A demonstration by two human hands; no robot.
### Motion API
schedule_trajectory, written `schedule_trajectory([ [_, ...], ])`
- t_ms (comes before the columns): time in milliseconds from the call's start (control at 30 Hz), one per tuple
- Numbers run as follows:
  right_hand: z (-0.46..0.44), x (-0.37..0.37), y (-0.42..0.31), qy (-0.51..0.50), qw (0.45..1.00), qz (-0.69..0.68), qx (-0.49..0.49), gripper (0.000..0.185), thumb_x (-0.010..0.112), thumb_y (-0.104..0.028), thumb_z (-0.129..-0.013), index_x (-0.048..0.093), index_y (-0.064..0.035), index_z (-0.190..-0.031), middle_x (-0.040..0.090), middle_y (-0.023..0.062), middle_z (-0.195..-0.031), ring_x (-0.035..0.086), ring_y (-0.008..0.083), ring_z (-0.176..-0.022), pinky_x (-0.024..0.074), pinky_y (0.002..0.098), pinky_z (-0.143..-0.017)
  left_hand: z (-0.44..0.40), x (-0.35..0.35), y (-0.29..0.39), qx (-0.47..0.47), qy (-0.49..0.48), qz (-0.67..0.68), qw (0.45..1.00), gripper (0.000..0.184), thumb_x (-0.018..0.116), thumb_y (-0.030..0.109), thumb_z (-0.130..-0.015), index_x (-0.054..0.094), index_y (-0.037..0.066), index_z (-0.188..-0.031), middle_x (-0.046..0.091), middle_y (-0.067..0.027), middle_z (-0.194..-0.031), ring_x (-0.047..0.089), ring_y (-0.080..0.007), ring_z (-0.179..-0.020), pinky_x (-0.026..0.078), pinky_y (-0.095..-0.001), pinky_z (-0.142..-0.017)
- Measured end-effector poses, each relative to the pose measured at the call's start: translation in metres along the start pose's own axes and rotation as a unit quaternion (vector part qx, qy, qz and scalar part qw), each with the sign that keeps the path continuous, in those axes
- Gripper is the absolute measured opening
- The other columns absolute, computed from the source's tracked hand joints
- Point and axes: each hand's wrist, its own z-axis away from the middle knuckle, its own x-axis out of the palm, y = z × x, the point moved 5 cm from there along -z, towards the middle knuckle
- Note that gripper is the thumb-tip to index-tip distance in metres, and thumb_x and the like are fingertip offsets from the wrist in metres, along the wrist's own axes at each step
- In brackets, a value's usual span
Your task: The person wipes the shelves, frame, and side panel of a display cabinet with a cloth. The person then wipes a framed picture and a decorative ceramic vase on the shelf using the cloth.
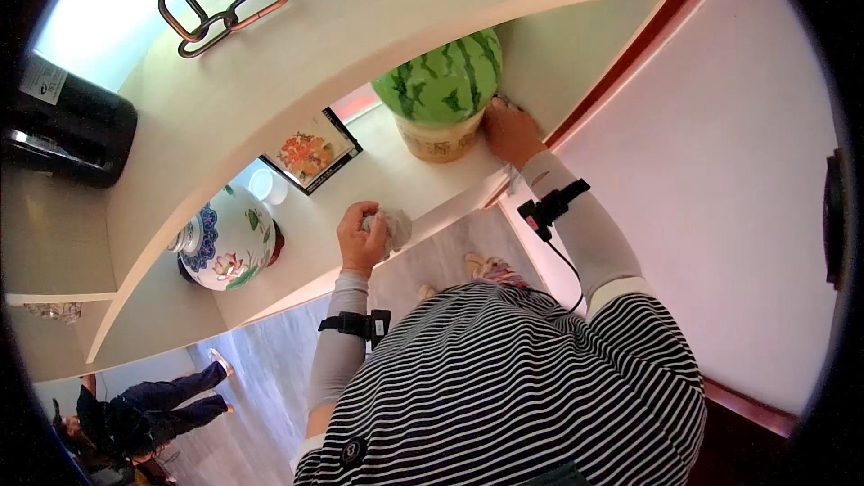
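Observation:
My left hand (361, 238) is closed around a crumpled grey cloth (394, 229) at the front edge of the shelf board. Farther in, my right hand (513, 133) is beside the round tub (439, 139), its fingers curled in and partly hidden. A small dark patch shows by those fingers; I cannot make out what it is. The tub has a pale lower part, and its green striped top (447, 76) looks like a watermelon. Whether my right hand touches the tub is not clear.
Left of the tub stand a framed flower picture (309, 151), a white cup (268, 186) and a painted porcelain vase (229, 238). A curved panel (360, 34) arches over this compartment. Above are a metal chain (234, 20) and a black bottle (67, 121). Another person (148, 405) is at lower left.

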Motion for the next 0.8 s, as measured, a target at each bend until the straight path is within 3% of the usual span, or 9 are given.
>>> schedule_trajectory([
  [67, 0.006, -0.002, -0.001, 0.027, 0.999, 0.003, -0.023, 0.019, 0.049, -0.016, -0.089, 0.061, -0.0036, -0.096, 0.06, 0.018, -0.096, 0.063, 0.0388, -0.09, 0.0518, 0.0499, -0.076, -0.001, -0.001, 0.003, 0.009, -0.003, -0.004, 1.0, 0.019, 0.067, 0.015, -0.083, 0.065, 0.001, -0.096, 0.066, -0.0134, -0.085, 0.065, -0.0261, -0.078, 0.051, -0.0339, -0.073],
  [167, 0.022, -0.013, -0.003, -0.038, 0.998, 0.051, 0.005, 0.019, 0.049, -0.016, -0.088, 0.061, -0.0041, -0.097, 0.061, 0.018, -0.096, 0.064, 0.0383, -0.09, 0.0518, 0.0493, -0.076, -0.001, -0.001, 0.007, 0.003, -0.005, -0.012, 1.0, 0.019, 0.067, 0.015, -0.083, 0.065, 0.001, -0.095, 0.066, -0.0138, -0.085, 0.064, -0.0265, -0.078, 0.051, -0.034, -0.073],
  [233, 0.02, -0.017, -0.007, -0.067, 0.997, 0.041, 0.025, 0.023, 0.051, -0.012, -0.087, 0.063, -0.0015, -0.104, 0.062, 0.0197, -0.107, 0.064, 0.0351, -0.098, 0.0531, 0.0485, -0.082, 0.0, -0.001, 0.007, 0.008, 0.002, -0.01, 1.0, 0.019, 0.067, 0.015, -0.083, 0.065, 0.001, -0.094, 0.066, -0.0142, -0.086, 0.064, -0.0264, -0.079, 0.051, -0.0339, -0.073],
  [367, -0.002, -0.015, -0.008, -0.044, 0.999, 0.022, -0.01, 0.025, 0.051, -0.014, -0.089, 0.062, -0.0029, -0.108, 0.061, 0.0183, -0.11, 0.063, 0.0349, -0.1, 0.0532, 0.0469, -0.084, -0.001, -0.001, 0.006, 0.01, 0.012, 0.003, 1.0, 0.019, 0.067, 0.015, -0.083, 0.065, 0.0, -0.094, 0.066, -0.0146, -0.087, 0.065, -0.0269, -0.08, 0.051, -0.034, -0.073],
  [567, -0.005, -0.043, -0.018, -0.063, 0.995, -0.051, 0.051, 0.026, 0.049, -0.018, -0.093, 0.064, -0.0048, -0.109, 0.062, 0.0156, -0.112, 0.063, 0.0356, -0.103, 0.0529, 0.0449, -0.087, 0.002, 0.0, 0.006, 0.013, 0.012, -0.016, 1.0, 0.023, 0.063, 0.019, -0.087, 0.064, -0.001, -0.097, 0.066, -0.0136, -0.086, 0.064, -0.024, -0.08, 0.051, -0.0344, -0.075],
  [633, -0.007, -0.035, -0.017, -0.027, 0.999, -0.026, 0.023, 0.025, 0.051, -0.022, -0.09, 0.063, -0.0066, -0.103, 0.068, 0.02, -0.096, 0.066, 0.0382, -0.089, 0.0537, 0.0465, -0.08, 0.002, -0.004, 0.01, 0.028, 0.016, -0.017, 0.999, 0.021, 0.063, 0.018, -0.086, 0.064, -0.001, -0.096, 0.066, -0.0144, -0.086, 0.064, -0.0255, -0.079, 0.051, -0.035, -0.074],
  [667, -0.008, -0.026, -0.015, -0.026, 0.999, -0.023, 0.021, 0.025, 0.051, -0.022, -0.09, 0.063, -0.0066, -0.103, 0.068, 0.02, -0.096, 0.066, 0.0382, -0.089, 0.0537, 0.0465, -0.08, 0.003, -0.005, 0.01, 0.029, 0.019, -0.015, 0.999, 0.021, 0.063, 0.018, -0.086, 0.064, -0.001, -0.096, 0.066, -0.0144, -0.086, 0.064, -0.0255, -0.079, 0.051, -0.035, -0.074],
  [733, -0.015, -0.008, -0.006, -0.095, 0.99, 0.1, 0.034, 0.024, 0.052, -0.02, -0.088, 0.065, -0.0086, -0.105, 0.067, 0.0154, -0.107, 0.066, 0.0322, -0.094, 0.0553, 0.0445, -0.077, 0.003, -0.005, 0.007, 0.03, 0.036, -0.041, 0.998, 0.017, 0.067, 0.014, -0.082, 0.064, 0.0, -0.09, 0.065, -0.0159, -0.085, 0.064, -0.0321, -0.078, 0.051, -0.037, -0.073],
  [800, -0.006, -0.024, -0.014, -0.072, 0.986, 0.15, 0.01, 0.025, 0.053, -0.017, -0.088, 0.066, -0.0041, -0.104, 0.062, 0.0162, -0.113, 0.064, 0.0326, -0.098, 0.0557, 0.0437, -0.076, 0.004, -0.006, 0.006, 0.025, 0.036, -0.047, 0.998, 0.016, 0.067, 0.014, -0.081, 0.063, 0.0, -0.089, 0.065, -0.0162, -0.085, 0.064, -0.0327, -0.078, 0.051, -0.0376, -0.072],
])
